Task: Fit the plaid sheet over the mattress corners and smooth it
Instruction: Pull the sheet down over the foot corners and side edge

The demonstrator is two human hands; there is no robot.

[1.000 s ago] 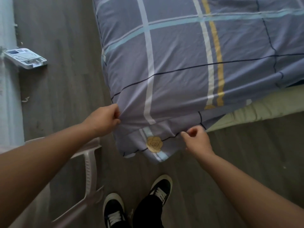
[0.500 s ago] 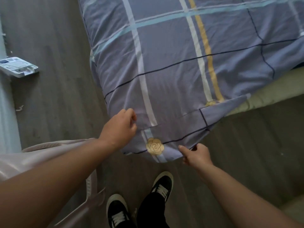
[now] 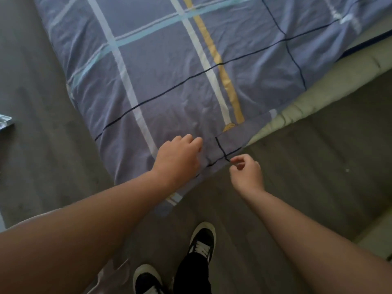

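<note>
Sheet (image 3: 169, 81) over mattress (image 3: 318, 98) corner; shoes (image 3: 202, 238) on floor (image 3: 318, 177) before it.
</note>
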